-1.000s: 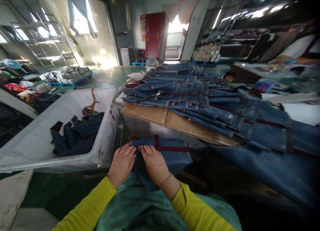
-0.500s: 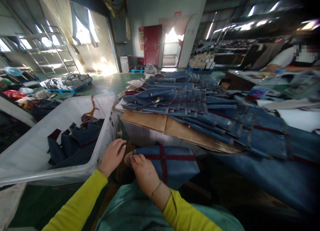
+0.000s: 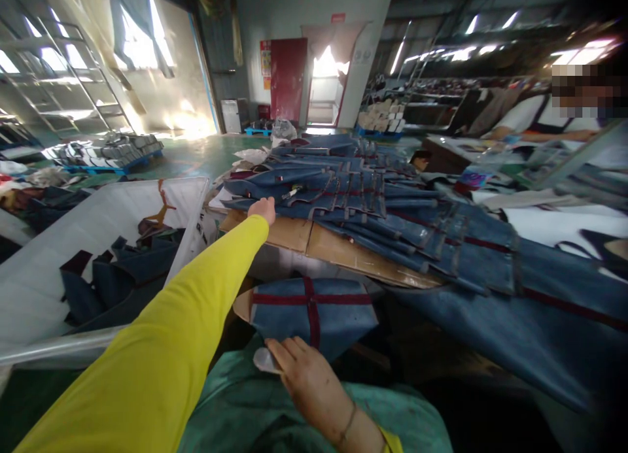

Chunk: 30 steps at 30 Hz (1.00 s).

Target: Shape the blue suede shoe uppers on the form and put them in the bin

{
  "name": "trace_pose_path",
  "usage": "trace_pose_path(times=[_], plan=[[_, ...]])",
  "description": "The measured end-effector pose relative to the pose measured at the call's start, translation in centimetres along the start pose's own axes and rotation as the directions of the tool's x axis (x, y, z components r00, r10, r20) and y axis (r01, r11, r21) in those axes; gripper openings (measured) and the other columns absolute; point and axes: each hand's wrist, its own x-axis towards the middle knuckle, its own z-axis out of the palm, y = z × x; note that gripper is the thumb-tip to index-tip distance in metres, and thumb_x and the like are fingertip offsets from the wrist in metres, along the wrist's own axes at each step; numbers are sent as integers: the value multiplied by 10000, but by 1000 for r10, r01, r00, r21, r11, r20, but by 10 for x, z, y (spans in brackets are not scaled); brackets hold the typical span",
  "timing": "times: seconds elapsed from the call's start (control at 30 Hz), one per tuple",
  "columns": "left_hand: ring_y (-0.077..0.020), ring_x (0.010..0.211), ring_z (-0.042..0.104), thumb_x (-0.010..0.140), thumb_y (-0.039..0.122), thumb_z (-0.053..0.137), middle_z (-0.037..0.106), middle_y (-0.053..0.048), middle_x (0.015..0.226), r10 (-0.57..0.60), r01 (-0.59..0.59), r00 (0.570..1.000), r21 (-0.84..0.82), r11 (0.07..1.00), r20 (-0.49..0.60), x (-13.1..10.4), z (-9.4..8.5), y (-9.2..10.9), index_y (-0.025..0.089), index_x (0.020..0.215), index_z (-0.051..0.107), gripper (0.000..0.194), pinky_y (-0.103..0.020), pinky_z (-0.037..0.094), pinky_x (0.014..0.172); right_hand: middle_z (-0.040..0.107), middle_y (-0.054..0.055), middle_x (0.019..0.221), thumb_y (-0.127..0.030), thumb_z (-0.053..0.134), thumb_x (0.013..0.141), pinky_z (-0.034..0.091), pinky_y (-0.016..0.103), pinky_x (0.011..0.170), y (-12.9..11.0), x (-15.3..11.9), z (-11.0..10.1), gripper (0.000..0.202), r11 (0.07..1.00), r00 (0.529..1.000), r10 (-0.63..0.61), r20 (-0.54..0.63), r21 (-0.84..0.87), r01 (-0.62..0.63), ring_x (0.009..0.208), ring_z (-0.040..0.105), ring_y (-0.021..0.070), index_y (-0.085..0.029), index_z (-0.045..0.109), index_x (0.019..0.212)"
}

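My left hand [image 3: 263,210] reaches out to the near left edge of the stacked blue pieces [image 3: 348,191]. Its fingers are closed, and what they grip is hidden. Just right of it, a small tool with a pale metal part [image 3: 293,192] lies on the stack. Low in the view, my right hand [image 3: 307,368] pinches a pale rounded object [image 3: 265,360] above my green-covered lap. A blue piece with crossed dark red bands [image 3: 279,312] lies just beyond the right hand, its left end tan.
A white bin [image 3: 112,198] with blue pieces stands at the left. Brown cardboard [image 3: 284,234] lies under the stack's near edge. A person [image 3: 524,116] is at a cluttered table at the right. Wrapped bundles [image 3: 105,151] sit on a blue pallet at the back left.
My left hand has moved forward from beside the banded piece to the stack. The right hand has drawn back toward my lap with the pale object. The view has shifted slightly right.
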Motion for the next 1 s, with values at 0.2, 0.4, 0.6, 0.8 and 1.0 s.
trace_pose_path(times=[0.2, 0.4, 0.6, 0.8, 1.0], plan=[[-190, 916, 611, 923, 401, 380, 643, -70, 998, 60, -58, 998, -125, 990, 8, -83, -38, -37, 168, 1158, 511, 355, -279, 442, 810, 569, 94, 1102, -86, 444, 835, 472, 358, 880, 70, -48, -11, 409, 983, 948, 149, -283, -60, -173, 985, 532, 206, -175, 480, 1233], [-149, 635, 598, 876, 511, 385, 607, 23, 674, 41, 69, 947, -326, 943, 318, -249, -61, -74, 182, 994, 592, 406, -235, 476, 591, 552, 93, 1147, -79, 434, 822, 465, 358, 908, 79, -55, -6, 406, 983, 927, 156, -341, -35, -179, 1026, 519, 200, -174, 497, 1212], [-205, 1013, 617, 906, 463, 379, 663, -30, 1091, 54, 3, 972, -244, 970, 227, -333, -39, -87, 228, 1136, 571, 381, -316, 483, 887, 558, 99, 1149, -95, 418, 827, 469, 367, 900, 70, -52, -6, 401, 981, 915, 168, -366, -26, -191, 1023, 525, 200, -174, 514, 1208], [-231, 1046, 621, 919, 400, 375, 643, -74, 1166, 103, -98, 979, -35, 995, 174, -333, -19, -89, 209, 1212, 535, 385, -380, 476, 932, 538, 98, 1200, -80, 412, 824, 457, 369, 926, 69, -55, -5, 442, 981, 923, 178, -342, -15, -195, 1068, 509, 196, -179, 493, 1247], [-203, 1151, 556, 921, 409, 374, 575, -35, 1274, 108, -100, 989, -80, 992, 105, -332, -34, -86, 243, 1283, 470, 410, -358, 426, 1003, 528, 96, 1207, -73, 417, 820, 448, 375, 942, 70, -56, -4, 452, 976, 920, 205, -334, 4, -217, 1075, 498, 199, -174, 483, 1256]])
